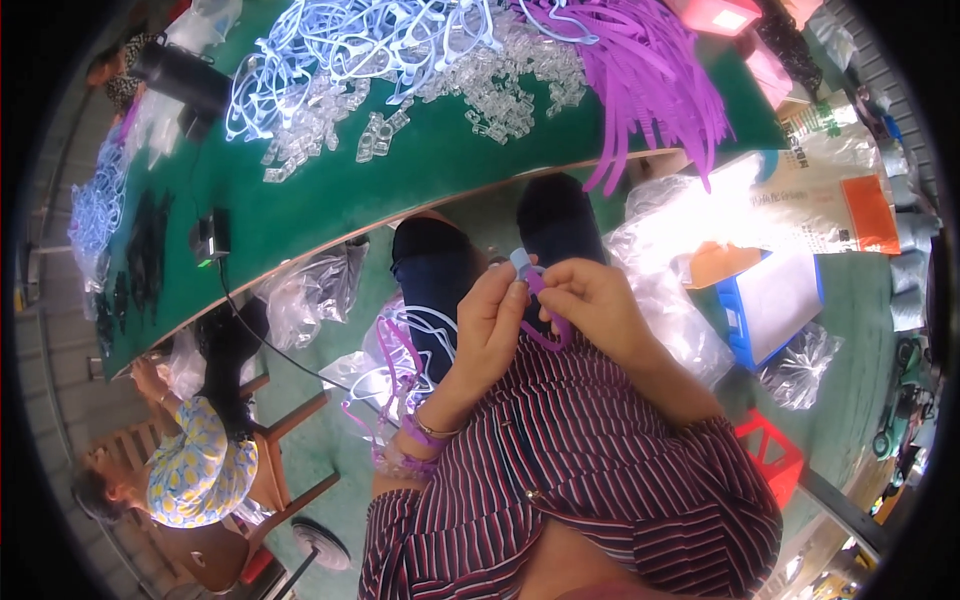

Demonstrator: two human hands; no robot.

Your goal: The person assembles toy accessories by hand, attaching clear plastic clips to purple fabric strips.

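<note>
In front of my lap, my left hand [488,318] pinches a purple strap [553,336] near a small pale blue piece [520,260] at its top. My right hand [594,304] grips the same strap from the other side, fingertips closed on it close to the left hand's. The strap bends in a loop below the fingers. Whether the blue piece is joined to the strap, I cannot tell. Beside my left forearm, several pale blue frames [428,325] lie or hang with purple straps [400,345] on them.
On the green table [330,205] ahead are heaped pale blue frames [350,40], clear plastic buckles [500,95] and long purple straps [650,80]. A person [200,460] sits at the left. Plastic bags, a blue-edged box [770,308] and a red stool [770,455] are at the right.
</note>
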